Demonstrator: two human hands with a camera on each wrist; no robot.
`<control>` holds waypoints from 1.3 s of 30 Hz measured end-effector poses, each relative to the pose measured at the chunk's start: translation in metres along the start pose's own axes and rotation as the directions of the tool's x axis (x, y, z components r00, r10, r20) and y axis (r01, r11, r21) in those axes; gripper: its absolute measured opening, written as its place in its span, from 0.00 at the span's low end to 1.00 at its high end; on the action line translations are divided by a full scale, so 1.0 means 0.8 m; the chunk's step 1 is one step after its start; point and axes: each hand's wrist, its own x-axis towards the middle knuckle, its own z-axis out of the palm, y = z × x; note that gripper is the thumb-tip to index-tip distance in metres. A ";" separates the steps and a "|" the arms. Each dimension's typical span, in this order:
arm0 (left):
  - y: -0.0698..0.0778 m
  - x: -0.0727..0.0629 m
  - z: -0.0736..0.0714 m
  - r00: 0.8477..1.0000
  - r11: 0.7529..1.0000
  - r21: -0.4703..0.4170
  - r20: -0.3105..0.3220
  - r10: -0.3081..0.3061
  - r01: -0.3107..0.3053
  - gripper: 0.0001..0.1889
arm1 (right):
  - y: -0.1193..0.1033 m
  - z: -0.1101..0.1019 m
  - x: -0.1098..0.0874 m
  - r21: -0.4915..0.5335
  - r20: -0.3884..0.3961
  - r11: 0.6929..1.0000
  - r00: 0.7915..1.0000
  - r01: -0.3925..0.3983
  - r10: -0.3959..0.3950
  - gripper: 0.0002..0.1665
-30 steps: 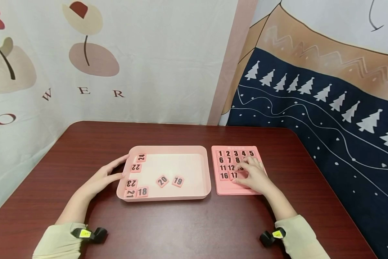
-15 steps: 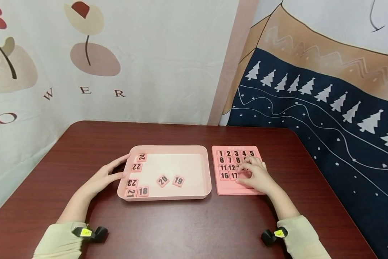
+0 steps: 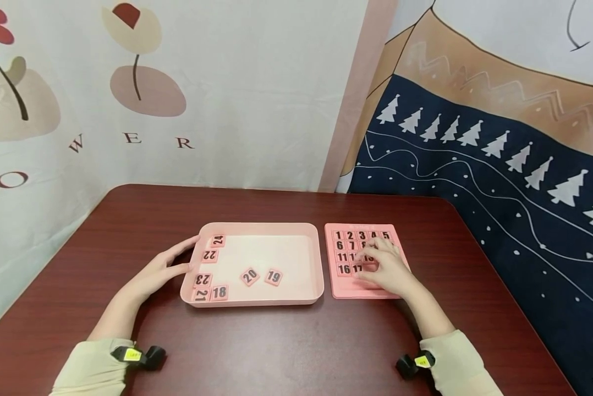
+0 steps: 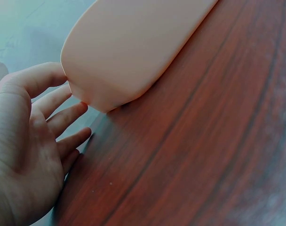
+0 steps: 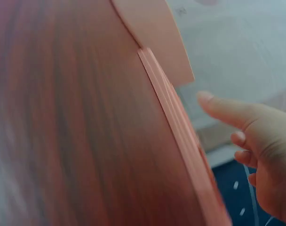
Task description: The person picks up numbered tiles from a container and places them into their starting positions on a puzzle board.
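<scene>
My left hand [image 3: 150, 279] touches the left wall of a pale pink tray [image 3: 262, 302] with extended fingers. The left wrist view shows its thumb and fingertips against the tray's side. Inside the tray lie loose number tiles, such as the 20 tile [image 3: 250, 276], the 19 tile [image 3: 274, 276] and the 18 tile [image 3: 219, 292]. To the right is a pink number board [image 3: 343, 287] with rows of tiles running from 1. My right hand [image 3: 390, 269] hovers over its right half, hiding several tiles. Thumb and fingers stand apart in the right wrist view, with nothing visible between them.
The tray and board lie close together on a dark red wooden table [image 3: 276, 346]. A white printed curtain [image 3: 257, 99] hangs behind. On the right is a navy cloth with white trees [image 3: 475, 181]. More tiles, such as the 24 tile [image 3: 218, 240], line the tray's left side.
Over the board, my right hand has shifted slightly left, and its fingers now cover part of the 12 tile. My left hand, the tray and its tiles keep their places.
</scene>
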 end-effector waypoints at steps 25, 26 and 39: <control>0.004 0.001 0.003 0.998 0.998 -0.033 0.012 -0.061 0.061 0.33 | -0.176 0.104 0.095 0.025 0.162 0.954 0.940 0.300 -0.300 0.20; 0.004 0.001 0.003 0.998 0.998 -0.030 0.013 -0.061 0.062 0.33 | -0.179 0.109 0.099 0.022 0.174 0.954 0.938 0.300 -0.299 0.21; 0.003 -0.001 0.001 0.999 0.998 -0.035 0.011 -0.053 0.054 0.32 | -0.210 0.160 0.123 -0.103 0.319 0.937 0.903 0.333 -0.286 0.25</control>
